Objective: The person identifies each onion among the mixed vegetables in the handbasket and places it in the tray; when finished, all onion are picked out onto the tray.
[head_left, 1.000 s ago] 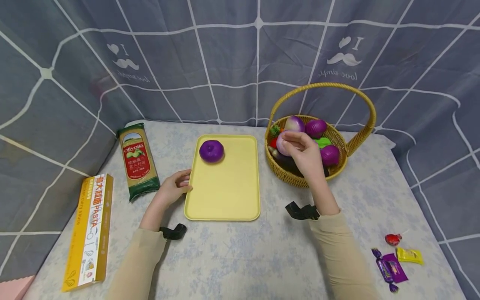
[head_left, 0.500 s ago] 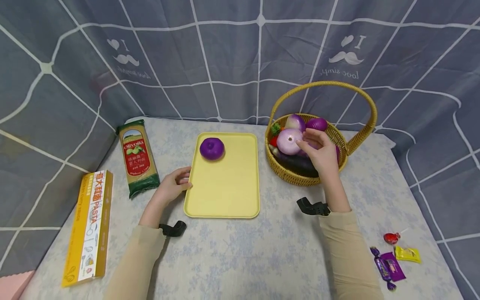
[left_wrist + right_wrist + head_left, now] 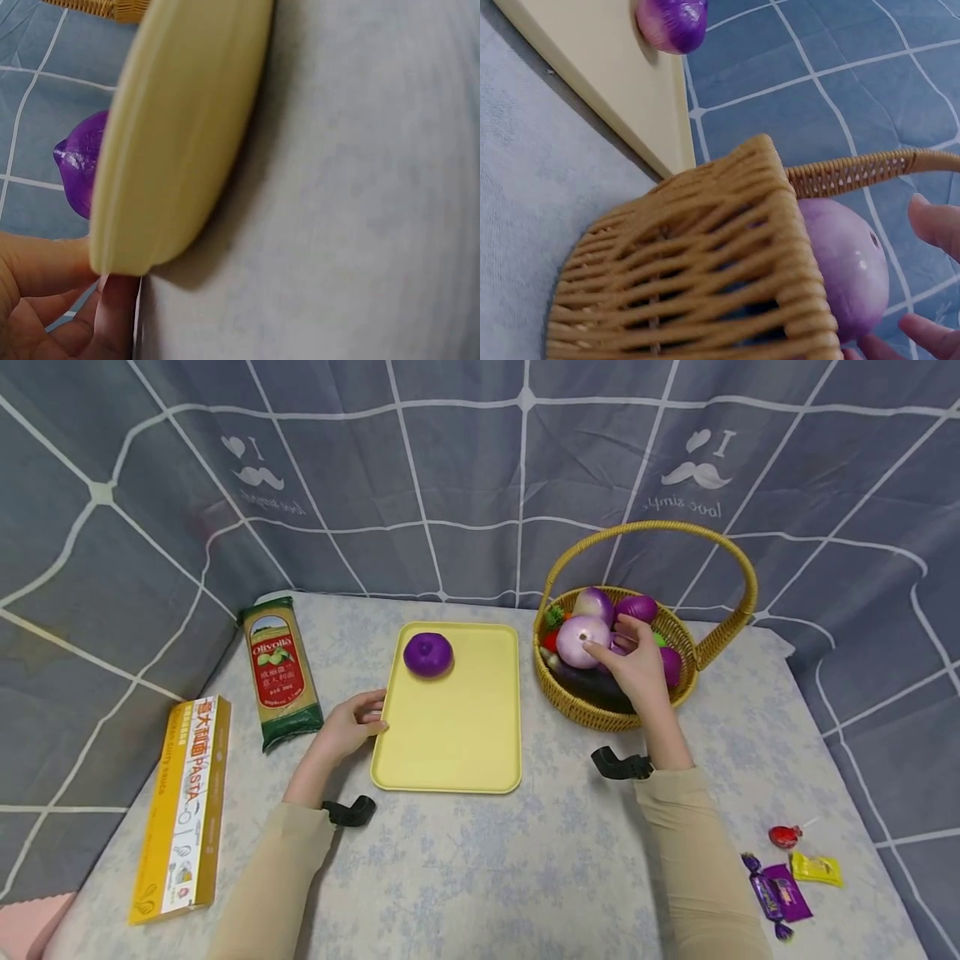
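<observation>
In the head view, my left hand (image 3: pixel 351 725) holds the left edge of a yellow tray (image 3: pixel 450 743). The left wrist view shows the thumb against the rim and fingers beneath it. A dark purple onion (image 3: pixel 428 655) sits in the tray's far left corner. At the wicker basket (image 3: pixel 581 714), my right hand (image 3: pixel 637 664) is spread over the contents, its thumb beside a pale purple, round, onion-like vegetable (image 3: pixel 581 642). The right wrist view has this vegetable (image 3: pixel 844 270) behind the basket wall, with thumb and fingers apart around its side. Whether a fingertip touches it, I cannot tell.
Other vegetables fill the basket, including a dark eggplant (image 3: pixel 592 687) and purple onions (image 3: pixel 637 608). Its tall handle (image 3: pixel 652 527) arches above. A green pasta bag (image 3: pixel 281 672) and a yellow pasta box (image 3: pixel 182 810) lie left. Wrapped sweets (image 3: pixel 780 892) lie at the right.
My right hand has shifted right, off the pale vegetable it covered a second ago, leaving that vegetable in plain sight in the basket. The left hand stays on the tray edge.
</observation>
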### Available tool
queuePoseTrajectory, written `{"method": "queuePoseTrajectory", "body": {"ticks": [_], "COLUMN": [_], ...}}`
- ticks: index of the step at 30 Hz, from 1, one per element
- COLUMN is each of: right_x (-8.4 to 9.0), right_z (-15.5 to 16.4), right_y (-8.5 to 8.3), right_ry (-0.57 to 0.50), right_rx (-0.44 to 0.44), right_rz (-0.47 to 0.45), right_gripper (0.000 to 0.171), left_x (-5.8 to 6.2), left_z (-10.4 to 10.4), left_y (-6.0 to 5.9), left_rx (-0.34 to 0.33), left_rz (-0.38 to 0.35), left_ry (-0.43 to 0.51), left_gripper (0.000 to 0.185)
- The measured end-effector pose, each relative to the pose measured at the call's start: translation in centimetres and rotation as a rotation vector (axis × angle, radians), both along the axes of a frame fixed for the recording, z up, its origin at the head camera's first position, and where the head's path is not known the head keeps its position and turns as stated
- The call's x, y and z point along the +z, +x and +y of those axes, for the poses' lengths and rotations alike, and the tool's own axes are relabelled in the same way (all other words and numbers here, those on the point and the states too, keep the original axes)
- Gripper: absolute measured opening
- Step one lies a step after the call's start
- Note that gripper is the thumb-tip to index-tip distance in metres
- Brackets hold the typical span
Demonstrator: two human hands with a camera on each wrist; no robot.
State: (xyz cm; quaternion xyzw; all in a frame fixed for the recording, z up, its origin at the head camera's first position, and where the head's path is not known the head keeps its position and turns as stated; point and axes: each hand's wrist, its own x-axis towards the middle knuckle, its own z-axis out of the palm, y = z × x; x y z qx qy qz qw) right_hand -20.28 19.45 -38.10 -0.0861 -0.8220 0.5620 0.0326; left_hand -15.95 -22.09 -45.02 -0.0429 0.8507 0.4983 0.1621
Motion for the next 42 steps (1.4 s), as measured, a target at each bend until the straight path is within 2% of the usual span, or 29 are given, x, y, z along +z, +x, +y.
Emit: {"method": "queuePoseTrajectory", "body": {"ticks": [6,15,22,30,42], "right_x": [-0.3,-0.4,-1.0,-1.5,-0.4], "right_z": [-0.8,-1.7,-2.4,-2.8,-3.2], "right_y": [-0.3,-0.8,-1.2,-0.9,0.4], "right_ry": [0.052,0.215,0.202,0.182,0.129], "right_rx": [-0.009,-0.005,-0.059,-0.088,-0.109], "right_rz": [0.007,0.034,0.012,0.045,0.073], "right_gripper": [0.08,0.086,0.083,0.083,0.082], "left_x": [-0.2,-0.2,-0.3,-0.4,-0.5], "left_z": [0.3,0.5,0.2,-0.1,0.1], "left_y": [-0.1,-0.4,0.1,0.8,1.1], "left_rx": [0.024,0.035,0.023,0.017,0.042], "left_rz": [0.013,0.025,0.025,0.014,0.015], "left_ry": [-0.001,0.002,-0.006,-0.02,-0.021], "left_gripper": [0.057,0.055,0.056,0.059,0.057]}}
